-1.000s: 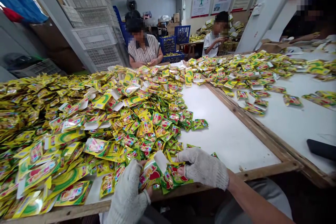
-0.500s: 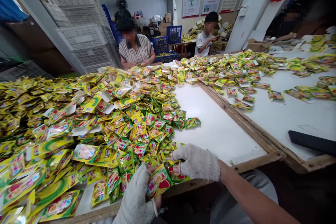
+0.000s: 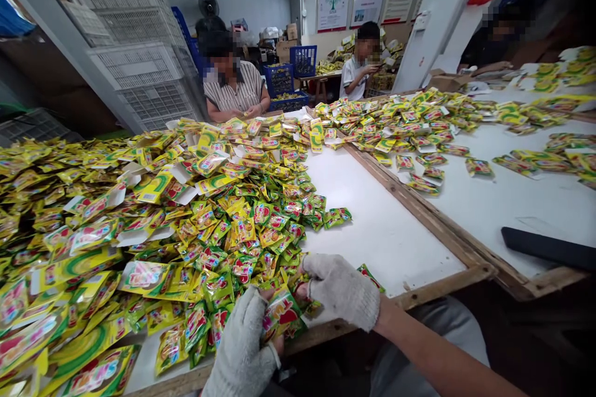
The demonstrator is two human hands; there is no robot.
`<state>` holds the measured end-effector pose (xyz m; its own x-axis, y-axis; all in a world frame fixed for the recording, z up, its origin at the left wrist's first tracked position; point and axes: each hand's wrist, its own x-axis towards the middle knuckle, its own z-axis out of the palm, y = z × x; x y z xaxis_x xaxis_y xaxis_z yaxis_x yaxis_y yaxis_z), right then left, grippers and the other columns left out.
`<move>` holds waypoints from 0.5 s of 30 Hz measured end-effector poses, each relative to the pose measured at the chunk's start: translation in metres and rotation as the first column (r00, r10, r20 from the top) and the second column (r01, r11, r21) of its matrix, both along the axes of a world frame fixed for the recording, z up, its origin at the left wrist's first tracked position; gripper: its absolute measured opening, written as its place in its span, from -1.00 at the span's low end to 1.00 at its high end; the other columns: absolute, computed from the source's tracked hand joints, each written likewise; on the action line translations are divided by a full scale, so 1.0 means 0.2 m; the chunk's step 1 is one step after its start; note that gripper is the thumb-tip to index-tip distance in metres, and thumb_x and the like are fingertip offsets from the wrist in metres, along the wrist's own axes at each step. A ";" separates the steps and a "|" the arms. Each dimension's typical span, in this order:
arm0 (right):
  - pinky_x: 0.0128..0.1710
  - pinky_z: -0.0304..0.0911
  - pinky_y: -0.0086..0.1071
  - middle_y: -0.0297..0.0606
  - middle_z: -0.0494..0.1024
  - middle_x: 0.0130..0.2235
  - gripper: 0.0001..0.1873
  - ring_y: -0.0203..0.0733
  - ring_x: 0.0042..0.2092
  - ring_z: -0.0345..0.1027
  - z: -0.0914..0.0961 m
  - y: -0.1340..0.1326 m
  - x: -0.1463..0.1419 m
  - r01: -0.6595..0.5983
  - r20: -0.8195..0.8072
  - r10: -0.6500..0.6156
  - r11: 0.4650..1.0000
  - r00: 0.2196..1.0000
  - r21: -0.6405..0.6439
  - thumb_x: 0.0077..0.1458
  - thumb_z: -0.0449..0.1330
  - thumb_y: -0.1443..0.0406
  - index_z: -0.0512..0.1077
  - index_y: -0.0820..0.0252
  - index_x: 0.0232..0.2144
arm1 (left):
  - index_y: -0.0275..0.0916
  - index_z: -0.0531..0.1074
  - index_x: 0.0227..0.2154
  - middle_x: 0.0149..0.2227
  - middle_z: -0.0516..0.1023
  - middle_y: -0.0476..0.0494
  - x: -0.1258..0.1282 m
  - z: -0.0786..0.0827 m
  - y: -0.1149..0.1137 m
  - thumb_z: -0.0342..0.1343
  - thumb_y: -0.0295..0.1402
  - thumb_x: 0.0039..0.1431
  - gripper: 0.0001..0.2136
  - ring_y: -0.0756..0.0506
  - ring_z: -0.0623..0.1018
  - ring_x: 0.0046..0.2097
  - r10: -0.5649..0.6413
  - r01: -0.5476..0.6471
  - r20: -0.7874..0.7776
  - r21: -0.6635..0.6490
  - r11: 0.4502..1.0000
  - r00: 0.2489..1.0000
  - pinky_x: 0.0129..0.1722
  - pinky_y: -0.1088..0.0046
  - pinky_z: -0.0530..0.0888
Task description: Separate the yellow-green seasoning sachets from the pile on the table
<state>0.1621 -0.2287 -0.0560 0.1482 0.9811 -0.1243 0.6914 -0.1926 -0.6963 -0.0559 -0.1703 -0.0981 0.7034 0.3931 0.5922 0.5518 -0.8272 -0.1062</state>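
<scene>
Logging: left hand (image 3: 246,344) holds packet (image 3: 280,315) at surface's (image 3: 382,217) near edge; right hand's (image 3: 342,288) grip I can't tell; large heap (image 3: 233,226) seemingly outstanding.

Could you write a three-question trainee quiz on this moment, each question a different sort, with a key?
1. True or false: the right hand is gloved.
2. Fill in the blank: the printed packet is gripped by the ____ hand.
3. Open question: what stands stacked behind the packet heap, on the picture's left?

Key:
1. True.
2. Left; the left hand is gloved too.
3. Plastic crates.
</scene>
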 end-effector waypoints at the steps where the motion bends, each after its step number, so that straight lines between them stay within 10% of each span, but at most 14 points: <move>1: -0.33 0.03 -0.57 -0.33 0.51 -0.32 -0.71 -0.45 -0.33 0.23 -0.01 0.00 0.00 0.036 -0.038 -0.036 0.999 0.999 0.009 -0.04 0.14 0.16 0.46 0.17 -0.28 | -0.29 0.30 -0.09 -0.09 0.44 -0.17 0.00 0.00 0.00 0.11 -0.25 -0.15 -0.52 0.01 0.41 -0.01 0.009 -0.009 -0.008 0.004 1.000 1.000 -0.13 0.54 0.48; 8: -0.16 0.18 -0.52 -0.33 0.52 -0.26 -0.76 -0.38 -0.20 0.32 -0.07 -0.02 -0.06 0.126 -0.156 -0.110 0.987 0.982 0.095 -0.05 0.12 0.23 0.47 0.16 -0.30 | -0.30 0.30 -0.08 -0.05 0.43 -0.17 0.02 -0.04 0.00 0.04 -0.16 -0.07 -0.52 0.03 0.40 0.03 -0.017 0.017 -0.002 0.025 1.000 1.000 -0.11 0.56 0.51; 15: -0.62 0.04 -0.68 -0.39 0.43 -0.51 -0.70 -0.55 -0.62 0.24 -0.07 -0.08 -0.06 -0.100 -0.592 -0.030 0.978 0.805 -0.185 0.01 0.03 0.15 0.33 0.31 -0.38 | -0.28 0.31 -0.07 -0.05 0.42 -0.21 0.01 -0.05 0.03 0.07 -0.23 -0.09 -0.53 -0.01 0.41 0.01 0.028 -0.028 0.006 0.014 1.000 1.000 -0.12 0.53 0.50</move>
